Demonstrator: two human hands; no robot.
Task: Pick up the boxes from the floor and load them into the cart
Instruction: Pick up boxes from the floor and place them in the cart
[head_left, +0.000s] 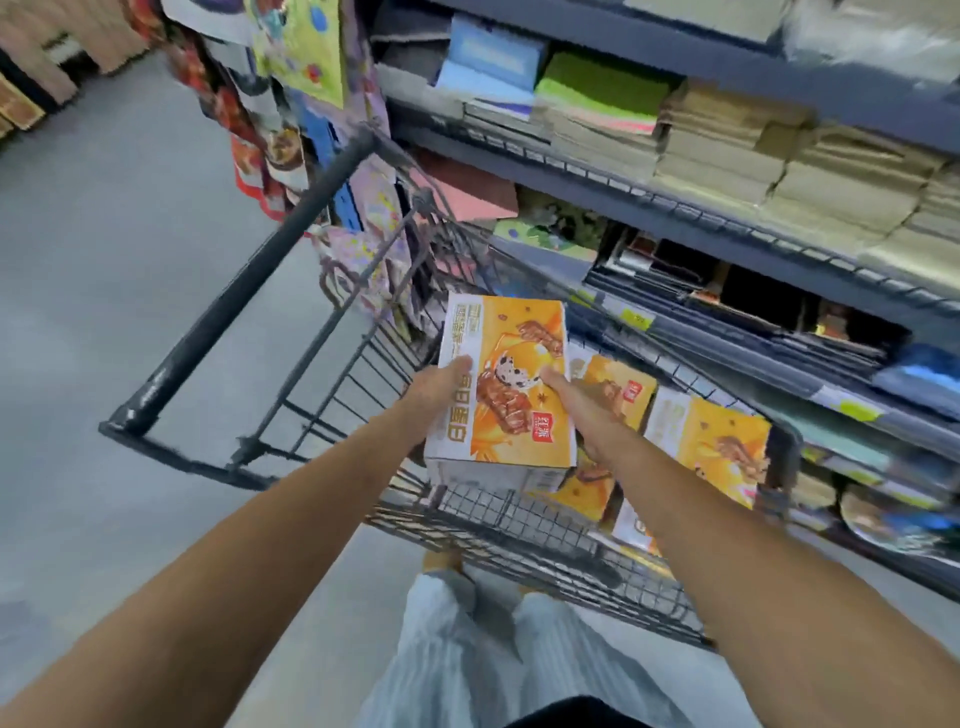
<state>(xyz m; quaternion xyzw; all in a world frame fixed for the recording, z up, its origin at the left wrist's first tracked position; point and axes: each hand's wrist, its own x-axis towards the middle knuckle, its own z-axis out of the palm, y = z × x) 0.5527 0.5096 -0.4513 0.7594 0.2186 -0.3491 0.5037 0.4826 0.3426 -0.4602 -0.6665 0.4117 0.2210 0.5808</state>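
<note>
1. Orange and white, a box (506, 384) is held over the near end of the wire cart (519, 525).
2. The left hand (434, 395) grips its left edge with the thumb on top. The right hand (587, 410) grips the right edge the same way. The other fingers are hidden.
3. More boxes (722, 447) of this kind lie in the cart, just right of it.
4. The cart stands on a grey floor (104, 260) beside shelves (727, 208).

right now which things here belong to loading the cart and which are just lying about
Job: orange box, held by left hand and right hand; loaded boxes; cart.
Just there: shelf stock; hanging gift bags.
</note>
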